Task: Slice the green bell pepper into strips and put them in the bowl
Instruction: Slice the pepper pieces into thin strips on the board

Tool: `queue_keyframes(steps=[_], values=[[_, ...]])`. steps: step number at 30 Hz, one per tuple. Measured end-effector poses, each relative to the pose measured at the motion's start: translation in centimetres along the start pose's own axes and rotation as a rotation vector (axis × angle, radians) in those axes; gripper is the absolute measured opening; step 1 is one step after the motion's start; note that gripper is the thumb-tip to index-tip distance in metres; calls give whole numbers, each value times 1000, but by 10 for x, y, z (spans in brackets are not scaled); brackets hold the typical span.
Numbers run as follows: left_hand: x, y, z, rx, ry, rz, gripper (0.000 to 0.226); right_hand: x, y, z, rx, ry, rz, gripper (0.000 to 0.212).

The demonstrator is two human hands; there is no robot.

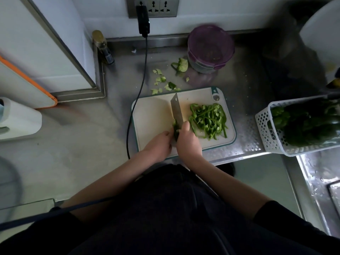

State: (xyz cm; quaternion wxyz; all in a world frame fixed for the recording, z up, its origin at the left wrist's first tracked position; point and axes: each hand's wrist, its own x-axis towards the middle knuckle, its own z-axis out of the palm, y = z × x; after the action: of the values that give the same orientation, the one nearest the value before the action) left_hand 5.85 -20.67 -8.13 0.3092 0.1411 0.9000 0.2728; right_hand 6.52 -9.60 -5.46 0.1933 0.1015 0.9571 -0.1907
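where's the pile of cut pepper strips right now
In the head view, the pepper strips lie heaped on the right half of the cutting board, just right of the knife blade.

strips (208, 120) on board (152, 115), right of knife (176, 109) | scraps (163, 81) behind board | basket (265, 129) far right, perhaps holding peppers

One view only, and it sat up at head height, wide-angle, tipped forward and steeply down over the person's own dark-clothed torso. The cutting board (156, 115) lay near centre at arm's reach, close in. The steel bench (244, 85) ran out to a wall socket (153, 6) at the top edge, and the lens bent the edges of the picture
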Motion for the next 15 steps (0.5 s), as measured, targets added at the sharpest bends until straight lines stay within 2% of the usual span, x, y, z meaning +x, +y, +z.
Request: queue_keyframes(steps=[4, 8, 15], values=[[0, -1, -1, 2, 14, 4, 66, 18, -4, -6, -23, 2, -22, 31], [2, -1, -2, 8, 11, 23, 67, -4, 13, -4, 16, -15, -15, 21], [1, -1, -2, -3, 25, 15, 68, 5, 11, -11, 71, -20, -10, 31]])
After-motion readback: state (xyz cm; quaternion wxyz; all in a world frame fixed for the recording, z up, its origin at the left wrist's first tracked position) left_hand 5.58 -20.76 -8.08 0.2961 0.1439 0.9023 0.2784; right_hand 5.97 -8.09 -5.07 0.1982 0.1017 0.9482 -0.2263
